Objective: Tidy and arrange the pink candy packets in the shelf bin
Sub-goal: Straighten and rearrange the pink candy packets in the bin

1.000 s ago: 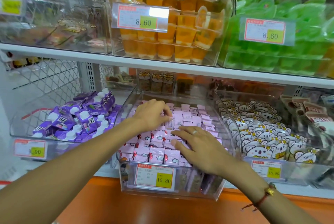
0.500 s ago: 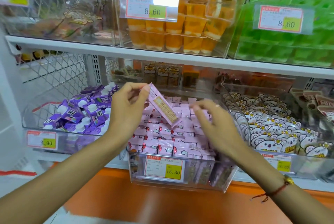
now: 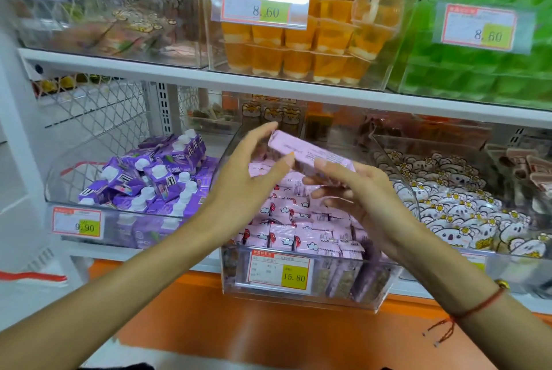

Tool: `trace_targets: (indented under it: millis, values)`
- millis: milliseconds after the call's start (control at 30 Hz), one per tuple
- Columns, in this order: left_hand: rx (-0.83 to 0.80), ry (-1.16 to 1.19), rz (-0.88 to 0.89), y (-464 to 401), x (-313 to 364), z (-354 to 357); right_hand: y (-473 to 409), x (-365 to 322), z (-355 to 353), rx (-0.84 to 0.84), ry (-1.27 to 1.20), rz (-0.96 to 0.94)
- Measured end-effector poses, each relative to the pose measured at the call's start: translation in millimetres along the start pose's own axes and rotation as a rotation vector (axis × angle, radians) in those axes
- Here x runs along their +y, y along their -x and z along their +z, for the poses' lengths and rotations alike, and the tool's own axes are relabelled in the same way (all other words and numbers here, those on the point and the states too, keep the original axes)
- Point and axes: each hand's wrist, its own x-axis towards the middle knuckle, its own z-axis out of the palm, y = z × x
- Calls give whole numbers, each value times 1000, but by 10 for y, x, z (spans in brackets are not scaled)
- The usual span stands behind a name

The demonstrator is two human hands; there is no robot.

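White shelving [image 3: 268, 87] fills the view, with clear acrylic bins side by side on the lower level. The middle clear bin [image 3: 298, 295], fronted by a 15.80 price tag [image 3: 280, 271], is packed with pink candy packets [image 3: 286, 229] – rows near the front lie fairly flat, those further back look looser. To its left a bin of purple drink pouches [image 3: 149, 181] is seen, to its right a bin of white koala-print packets [image 3: 466, 214]; orange jelly cups [image 3: 301, 41] and green jelly cups [image 3: 478, 65] are stacked on the shelf above. A change is noted: a second ago both hands were pressed flat on the packets inside the bin, and since then one long pink packet [image 3: 307, 154] has been lifted out and is held in the air above the bin, tilted, printed back toward the camera. It is pinched at its left end by the left hand [image 3: 248, 178], thumb and fingers curled round it; its right part is gripped by the right hand [image 3: 358, 190] from below, thumb on top. A red string bracelet [image 3: 478, 307] is worn on the right wrist. Judged from this – a stray or misturned packet is being reoriented, and it is likely to be set back in line with the rows; the tidying is not finished.
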Motion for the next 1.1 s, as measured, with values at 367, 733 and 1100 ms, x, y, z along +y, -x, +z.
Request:
trace_targets:
  millis: [367,733,1100]
  values:
    - [112,234,-172,-57,-40,-18,-52,26,-120,-90,-249,132]
    - [1,-438,95,-47,-272,253,-177,140,-154,454,-47,-247]
    - [-443,-914,162,-134,-414,187,-483,363,-305,316,465,-137]
